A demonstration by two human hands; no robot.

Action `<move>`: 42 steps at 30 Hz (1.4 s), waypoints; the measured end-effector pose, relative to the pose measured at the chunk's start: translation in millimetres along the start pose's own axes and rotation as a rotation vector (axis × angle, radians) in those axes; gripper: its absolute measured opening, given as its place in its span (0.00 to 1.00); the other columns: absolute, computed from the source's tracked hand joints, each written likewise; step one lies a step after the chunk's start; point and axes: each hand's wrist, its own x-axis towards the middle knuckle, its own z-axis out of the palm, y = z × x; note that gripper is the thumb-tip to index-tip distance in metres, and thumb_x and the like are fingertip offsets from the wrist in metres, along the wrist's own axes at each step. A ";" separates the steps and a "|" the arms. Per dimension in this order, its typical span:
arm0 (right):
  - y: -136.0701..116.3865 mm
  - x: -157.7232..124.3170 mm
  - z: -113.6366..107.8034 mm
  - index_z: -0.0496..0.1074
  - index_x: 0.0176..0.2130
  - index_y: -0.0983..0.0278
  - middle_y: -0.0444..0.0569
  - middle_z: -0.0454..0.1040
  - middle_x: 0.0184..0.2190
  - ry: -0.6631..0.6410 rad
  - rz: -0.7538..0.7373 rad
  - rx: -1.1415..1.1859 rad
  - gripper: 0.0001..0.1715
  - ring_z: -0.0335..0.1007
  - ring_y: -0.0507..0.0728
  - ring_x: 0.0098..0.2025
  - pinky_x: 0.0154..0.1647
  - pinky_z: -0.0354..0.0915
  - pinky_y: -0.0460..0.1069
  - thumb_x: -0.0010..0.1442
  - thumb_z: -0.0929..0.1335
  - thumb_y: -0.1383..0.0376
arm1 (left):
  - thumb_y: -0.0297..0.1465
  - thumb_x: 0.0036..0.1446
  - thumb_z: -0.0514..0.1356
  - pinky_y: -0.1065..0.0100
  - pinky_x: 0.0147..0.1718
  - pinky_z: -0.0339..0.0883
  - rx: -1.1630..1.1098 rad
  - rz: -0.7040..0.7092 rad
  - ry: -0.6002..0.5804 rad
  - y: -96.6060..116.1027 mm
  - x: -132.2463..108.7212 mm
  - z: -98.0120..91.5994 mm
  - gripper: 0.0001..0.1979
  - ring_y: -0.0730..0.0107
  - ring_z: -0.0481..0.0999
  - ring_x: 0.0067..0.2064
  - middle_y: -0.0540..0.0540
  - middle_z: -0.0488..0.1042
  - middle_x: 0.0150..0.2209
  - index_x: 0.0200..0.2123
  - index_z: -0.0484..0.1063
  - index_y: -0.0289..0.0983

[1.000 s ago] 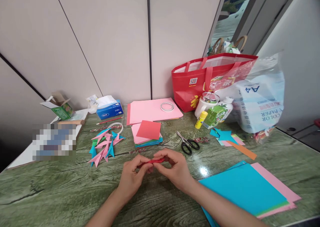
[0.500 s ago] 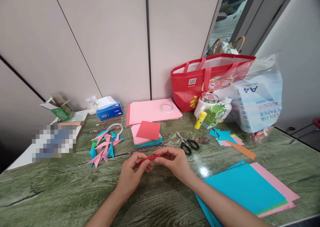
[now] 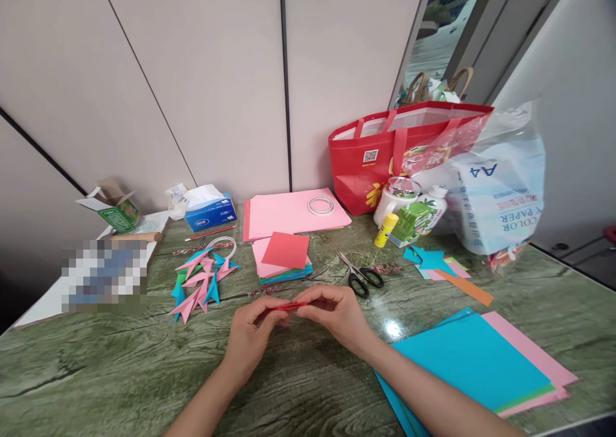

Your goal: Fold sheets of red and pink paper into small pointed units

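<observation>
Between my two hands is a small piece of folded red paper [image 3: 290, 307], seen nearly edge-on. My left hand [image 3: 251, 331] pinches its left end between thumb and fingers. At the right end, my right hand [image 3: 332, 312] grips it the same way, its fingers curled over the top. Beyond the hands lies a stack of square coloured papers [image 3: 283, 273] with a red square [image 3: 287, 249] on top, set askew. Black-handled scissors [image 3: 359, 275] rest open to the right of that stack. Folded pink, blue and green paper pieces [image 3: 199, 283] are joined together at the left.
Large blue, green and pink sheets [image 3: 471, 360] lie at front right under my forearm. Paper scraps [image 3: 433, 264], a yellow glue stick [image 3: 386, 230], a red bag [image 3: 353, 167] and a paper pack [image 3: 500, 193] stand right. A tissue box [image 3: 212, 214] and pink sheets [image 3: 283, 212] sit at the back.
The red paper has tilted to lie more level between my hands. My left fingers have shifted slightly along it; the things on the table have not moved.
</observation>
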 end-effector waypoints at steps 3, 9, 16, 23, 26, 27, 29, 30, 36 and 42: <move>0.3 0.1 -0.7 0.76 0.26 0.62 0.46 0.77 0.27 0.007 -0.015 -0.008 0.06 0.73 0.55 0.30 0.33 0.70 0.49 0.43 0.72 0.63 | 0.28 0.48 0.59 0.70 0.28 0.67 0.009 0.038 0.018 -1.2 -0.2 -0.8 0.05 0.68 0.74 0.26 0.49 0.76 0.23 0.28 0.75 0.39; 3.7 -0.2 -1.8 0.76 0.26 0.61 0.46 0.77 0.27 0.017 -0.035 -0.018 0.04 0.73 0.56 0.31 0.33 0.69 0.49 0.43 0.73 0.66 | 0.26 0.47 0.60 0.70 0.31 0.66 0.125 0.218 0.079 -1.6 -0.7 -3.3 0.06 0.66 0.75 0.30 0.49 0.78 0.27 0.27 0.77 0.41; -1.9 -0.5 -2.7 0.73 0.25 0.64 0.46 0.74 0.25 -0.028 -0.110 -0.100 0.01 0.70 0.53 0.29 0.30 0.66 0.47 0.47 0.71 0.68 | 0.29 0.50 0.58 0.70 0.24 0.66 0.007 0.038 -0.013 1.9 -1.3 -0.4 0.04 0.70 0.73 0.22 0.50 0.75 0.21 0.27 0.74 0.38; -2.6 -5.4 2.2 0.66 0.25 0.64 0.44 0.68 0.25 -0.060 -0.144 -0.252 0.06 0.66 0.51 0.29 0.30 0.63 0.46 0.53 0.66 0.66 | 0.35 0.49 0.58 0.75 0.14 0.61 -0.208 -0.182 -0.147 6.5 -0.9 2.0 0.11 0.75 0.67 0.14 0.51 0.69 0.13 0.22 0.68 0.33; 3.7 -4.1 5.1 0.66 0.29 0.64 0.44 0.69 0.26 -0.048 -0.007 -0.167 0.06 0.67 0.51 0.27 0.27 0.63 0.45 0.50 0.68 0.64 | 0.35 0.47 0.59 0.73 0.15 0.64 -0.268 -0.278 -0.175 5.7 0.5 5.4 0.11 0.73 0.69 0.14 0.51 0.71 0.14 0.23 0.67 0.33; 5.5 -3.1 5.5 0.66 0.29 0.64 0.43 0.69 0.25 -0.053 0.035 -0.147 0.08 0.66 0.50 0.25 0.25 0.63 0.45 0.50 0.68 0.62 | 0.35 0.46 0.60 0.72 0.15 0.65 -0.289 -0.316 -0.191 5.2 0.8 6.7 0.10 0.72 0.70 0.15 0.50 0.72 0.15 0.23 0.66 0.33; 7.6 -0.8 5.1 0.66 0.25 0.65 0.42 0.68 0.20 -0.055 0.103 -0.124 0.11 0.64 0.49 0.21 0.22 0.62 0.44 0.49 0.68 0.60 | 0.34 0.45 0.61 0.69 0.17 0.68 -0.339 -0.373 -0.225 3.9 1.3 8.5 0.10 0.69 0.73 0.17 0.48 0.75 0.21 0.25 0.65 0.34; 8.2 0.2 4.5 0.66 0.23 0.65 0.41 0.67 0.18 -0.043 0.124 -0.117 0.12 0.63 0.49 0.20 0.21 0.62 0.44 0.49 0.68 0.59 | 0.34 0.46 0.61 0.67 0.18 0.69 -0.353 -0.384 -0.240 3.2 1.6 8.9 0.10 0.68 0.74 0.19 0.47 0.76 0.23 0.27 0.65 0.34; 12.9 3.6 1.7 0.67 0.27 0.65 0.42 0.69 0.20 -0.019 0.167 -0.105 0.12 0.64 0.49 0.20 0.21 0.63 0.44 0.48 0.68 0.59 | 0.35 0.51 0.55 0.68 0.18 0.69 -0.325 -0.371 -0.315 -2.5 1.8 8.6 0.09 0.68 0.75 0.20 0.47 0.74 0.23 0.30 0.65 0.34; 16.8 1.0 4.6 0.69 0.26 0.66 0.41 0.68 0.18 -0.053 0.217 -0.059 0.12 0.61 0.47 0.17 0.19 0.59 0.43 0.45 0.70 0.60 | 0.34 0.54 0.50 0.80 0.06 0.53 -0.096 -0.391 -0.305 -5.8 -5.8 13.1 0.08 0.77 0.64 0.09 0.56 0.65 0.11 0.27 0.62 0.36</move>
